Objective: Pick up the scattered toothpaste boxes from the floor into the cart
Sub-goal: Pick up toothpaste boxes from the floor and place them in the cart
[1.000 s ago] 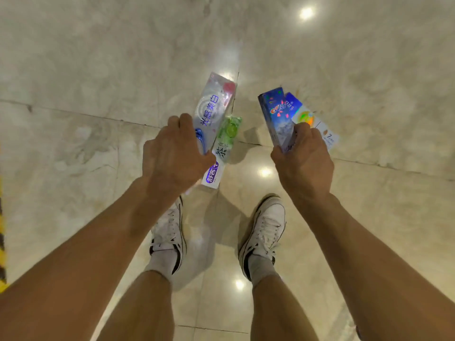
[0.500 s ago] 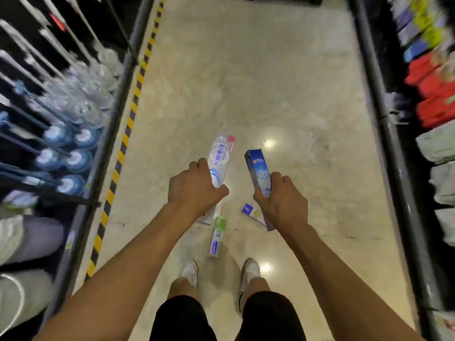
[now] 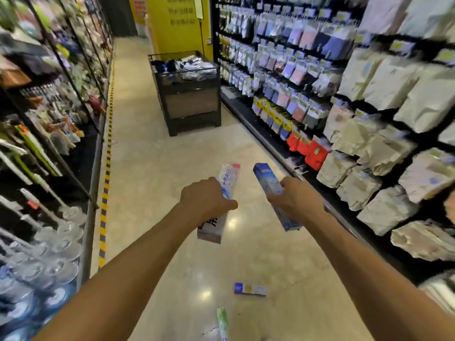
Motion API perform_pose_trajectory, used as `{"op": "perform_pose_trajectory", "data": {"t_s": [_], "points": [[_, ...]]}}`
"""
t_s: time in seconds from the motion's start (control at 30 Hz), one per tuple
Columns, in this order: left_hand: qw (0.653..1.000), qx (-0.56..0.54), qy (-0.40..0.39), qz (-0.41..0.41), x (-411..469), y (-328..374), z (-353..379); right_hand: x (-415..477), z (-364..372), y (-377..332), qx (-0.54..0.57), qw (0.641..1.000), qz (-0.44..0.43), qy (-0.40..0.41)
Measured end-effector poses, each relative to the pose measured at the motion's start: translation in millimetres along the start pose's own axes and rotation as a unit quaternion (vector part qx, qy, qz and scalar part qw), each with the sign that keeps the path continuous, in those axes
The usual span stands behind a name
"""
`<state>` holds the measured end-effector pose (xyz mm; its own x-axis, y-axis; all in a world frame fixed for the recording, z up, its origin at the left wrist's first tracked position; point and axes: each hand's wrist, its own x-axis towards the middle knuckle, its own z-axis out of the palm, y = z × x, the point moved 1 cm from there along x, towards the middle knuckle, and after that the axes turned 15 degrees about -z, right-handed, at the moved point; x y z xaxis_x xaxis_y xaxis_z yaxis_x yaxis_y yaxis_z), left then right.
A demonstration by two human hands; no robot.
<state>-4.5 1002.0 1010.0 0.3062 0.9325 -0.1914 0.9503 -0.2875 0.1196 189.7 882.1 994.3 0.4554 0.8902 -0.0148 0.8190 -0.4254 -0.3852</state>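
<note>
My left hand point(image 3: 205, 199) grips a white toothpaste box point(image 3: 227, 179) with a pink end, held out at waist height over the aisle floor. To its right, my right hand point(image 3: 296, 199) holds a blue toothpaste box point(image 3: 267, 179), tilted with one end pointing forward. Two more boxes lie on the floor below my arms: a small blue-and-white box point(image 3: 250, 289) and a green-and-white box point(image 3: 222, 321) near the bottom edge. No cart shows in this view.
I stand in a shop aisle with a beige tiled floor point(image 3: 152, 183). Shelves of mops and bottles point(image 3: 41, 168) line the left, packaged goods point(image 3: 369, 119) the right. A black display bin point(image 3: 188, 92) stands ahead by a yellow pillar point(image 3: 178, 23).
My view has risen from the floor at my feet to the aisle ahead. Both hands have lifted their boxes off the floor; two boxes stay lying there.
</note>
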Motion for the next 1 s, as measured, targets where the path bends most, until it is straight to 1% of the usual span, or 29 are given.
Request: {"op": "perform_pose_trajectory", "data": {"t_s": [0.07,0.13,0.27,0.37,0.47,0.6,0.7,0.77,0.93,1.0], "points": [[0.999,0.021,0.013,0.045,-5,24,-26,-20,-34,5,-0.013,0.999,0.026,0.034],[0.995,0.040,0.009,0.094,-15,56,-42,-49,-63,17,-0.027,0.996,0.065,0.058],[0.980,0.039,0.002,0.196,-57,129,-59,-122,-107,61,-0.058,0.981,0.148,0.109],[0.961,0.056,-0.012,0.269,-107,187,-56,-188,-133,104,-0.076,0.966,0.209,0.133],[0.941,0.073,-0.015,0.329,-160,243,-46,-256,-158,149,-0.093,0.948,0.271,0.137],[0.907,0.099,-0.043,0.408,-242,314,-22,-350,-189,208,-0.104,0.922,0.338,0.160],[0.888,0.096,-0.074,0.444,-305,363,-5,-422,-210,247,-0.115,0.903,0.381,0.166],[0.879,0.097,-0.081,0.460,-347,396,5,-467,-222,272,-0.119,0.891,0.407,0.161],[0.867,0.067,-0.115,0.480,-440,466,34,-558,-244,332,-0.116,0.868,0.450,0.175],[0.856,0.066,-0.120,0.499,-471,488,48,-587,-248,355,-0.115,0.861,0.461,0.183]]}}
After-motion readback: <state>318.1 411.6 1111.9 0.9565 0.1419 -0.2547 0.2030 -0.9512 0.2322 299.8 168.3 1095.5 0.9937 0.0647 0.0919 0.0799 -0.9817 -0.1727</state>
